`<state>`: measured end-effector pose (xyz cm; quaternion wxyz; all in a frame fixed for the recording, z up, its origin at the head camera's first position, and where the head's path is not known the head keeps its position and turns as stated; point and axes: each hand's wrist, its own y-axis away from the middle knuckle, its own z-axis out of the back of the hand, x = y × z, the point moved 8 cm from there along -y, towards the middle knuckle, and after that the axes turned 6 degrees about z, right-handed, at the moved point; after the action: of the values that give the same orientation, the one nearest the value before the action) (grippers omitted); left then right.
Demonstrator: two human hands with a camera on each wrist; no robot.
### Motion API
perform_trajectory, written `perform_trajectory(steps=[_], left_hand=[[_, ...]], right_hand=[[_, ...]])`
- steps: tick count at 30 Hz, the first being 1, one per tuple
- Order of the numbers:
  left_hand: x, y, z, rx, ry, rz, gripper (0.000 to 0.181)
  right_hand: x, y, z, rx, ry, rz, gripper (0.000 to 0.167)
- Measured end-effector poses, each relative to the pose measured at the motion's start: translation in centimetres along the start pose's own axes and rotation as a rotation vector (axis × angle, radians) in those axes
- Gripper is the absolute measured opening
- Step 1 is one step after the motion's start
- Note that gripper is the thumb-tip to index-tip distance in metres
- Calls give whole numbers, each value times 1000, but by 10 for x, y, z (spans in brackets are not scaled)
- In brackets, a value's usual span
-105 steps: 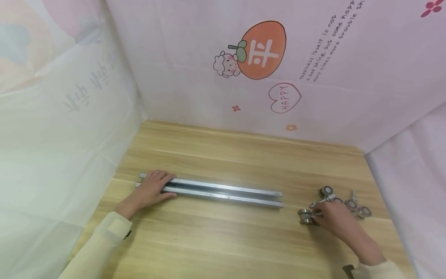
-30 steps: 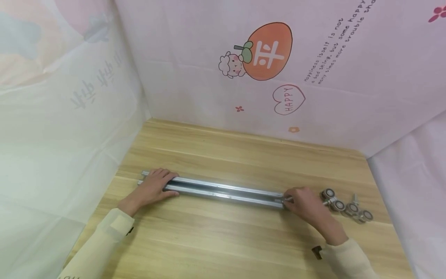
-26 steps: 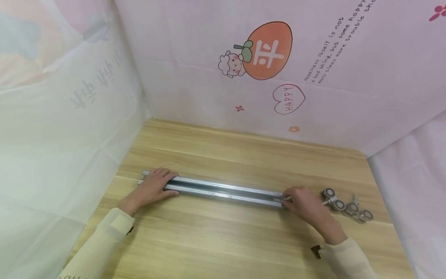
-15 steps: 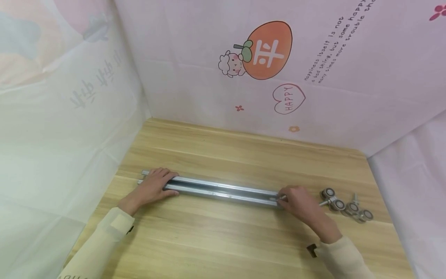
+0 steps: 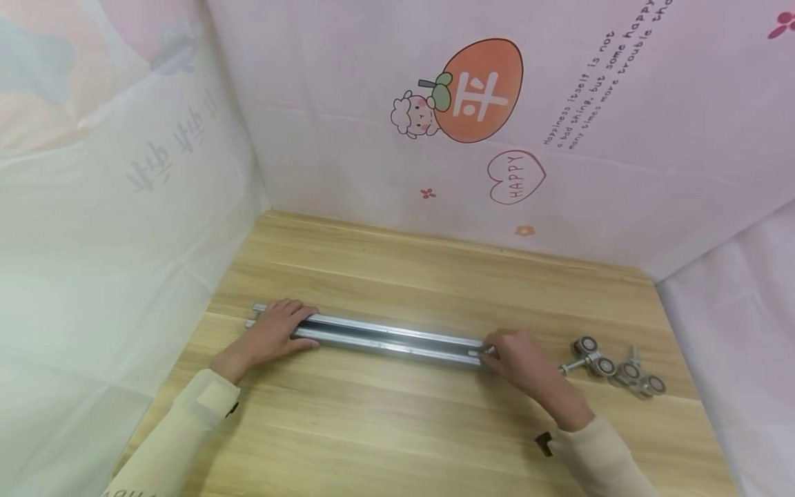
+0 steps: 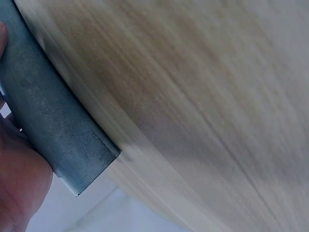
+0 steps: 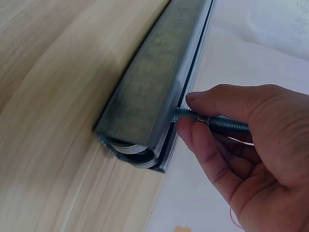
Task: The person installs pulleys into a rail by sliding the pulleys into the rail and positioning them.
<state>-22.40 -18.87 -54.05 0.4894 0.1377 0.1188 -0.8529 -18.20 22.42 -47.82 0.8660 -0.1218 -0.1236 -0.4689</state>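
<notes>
A long silver metal rail lies on the table with its slot facing up. My left hand grips it near its left end, thumb on the near side and fingers over the far side. The left wrist view shows the rail's grey side against that hand. At the right end, my right hand pinches the threaded bolt of a roller between thumb and fingers. The bolt stands out through the slot, and the roller's wheels sit just inside the rail's open end, partly hidden.
To the right of the rail, two more bolted rollers rest on the table, one nearer and one further right. Printed cloth hangs behind the wooden table and along both sides.
My right hand has carried a roller left from the group on the right into the rail's end. Over the last second it has slid further left along the slot. My left hand stays put.
</notes>
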Motion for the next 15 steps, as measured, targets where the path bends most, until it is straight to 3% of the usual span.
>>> perform_trajectory(steps=[15], left_hand=[[-1, 0, 0, -1, -2, 7, 66]], right_hand=[[17, -11, -5, 10, 4, 20, 9]])
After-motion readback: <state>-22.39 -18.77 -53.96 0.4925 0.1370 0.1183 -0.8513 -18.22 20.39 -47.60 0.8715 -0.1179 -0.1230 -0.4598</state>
